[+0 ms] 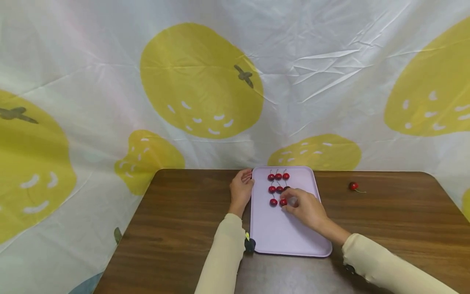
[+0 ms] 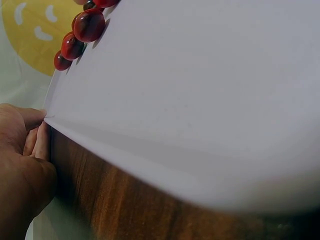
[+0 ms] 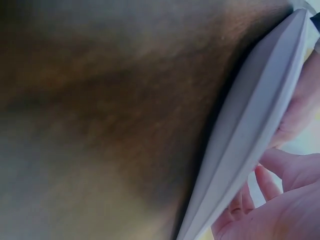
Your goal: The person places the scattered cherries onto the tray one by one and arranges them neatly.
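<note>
Glossy round cherries (image 1: pixel 278 189), smooth lilac tray (image 1: pixel 286 232), woodgrain table (image 1: pixel 176 220)

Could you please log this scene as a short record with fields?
surface: brown wooden table
tray: lilac tray, lying flat on the table
cherries on tray: cherries in rows at the far end
stray cherry: cherry on the table, right of the tray
left hand: left hand touching the tray's left edge
right hand: right hand over the tray, fingertips at the nearest row
backdrop: white cloth with yellow fruit print
</note>
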Available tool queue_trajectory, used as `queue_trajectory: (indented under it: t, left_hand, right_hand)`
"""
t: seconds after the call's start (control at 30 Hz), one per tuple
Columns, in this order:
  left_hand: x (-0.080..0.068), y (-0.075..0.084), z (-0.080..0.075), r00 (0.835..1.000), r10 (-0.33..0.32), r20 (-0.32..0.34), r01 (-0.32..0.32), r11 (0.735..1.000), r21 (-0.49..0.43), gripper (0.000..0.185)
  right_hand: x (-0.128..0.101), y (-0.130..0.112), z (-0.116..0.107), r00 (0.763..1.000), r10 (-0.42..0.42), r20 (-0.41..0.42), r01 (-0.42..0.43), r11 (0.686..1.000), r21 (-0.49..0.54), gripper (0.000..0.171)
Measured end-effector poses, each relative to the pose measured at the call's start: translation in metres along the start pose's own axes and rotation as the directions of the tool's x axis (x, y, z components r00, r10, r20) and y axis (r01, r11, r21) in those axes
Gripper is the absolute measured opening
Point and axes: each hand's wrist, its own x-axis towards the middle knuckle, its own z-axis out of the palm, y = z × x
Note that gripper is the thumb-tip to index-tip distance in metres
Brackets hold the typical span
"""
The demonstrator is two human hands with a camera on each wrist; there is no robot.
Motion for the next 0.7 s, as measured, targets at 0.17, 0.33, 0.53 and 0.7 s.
queue_trajectory:
  t: [0.17,0.33,0.53,0.7]
  left_hand:
    - [-0.002,0.001,0.001,1.000,0.000,0.005,0.000,1.000,-0.010,0.033]
    - [-0.005,0.001,0.002,1.000,0.000,0.016,0.001,1.000,-0.015,0.033]
    - [-0.002,0.000,0.001,1.000,-0.006,0.015,0.006,1.000,-0.010,0.034]
    - [-0.002,0.001,0.000,1.000,-0.009,0.011,0.009,1.000,-0.012,0.034]
  right_hand:
    - [-0.015,0.000,-0.014,1.000,0.009,-0.010,-0.008,1.000,0.020,0.030]
    - [-0.036,0.005,-0.037,0.995,0.094,-0.023,-0.092,0.993,0.072,0.028]
    - [-0.047,0.026,-0.069,0.974,0.201,-0.102,-0.185,0.972,0.141,0.030]
    - [-0.046,0.056,-0.090,0.900,0.420,-0.119,-0.340,0.845,0.412,0.056]
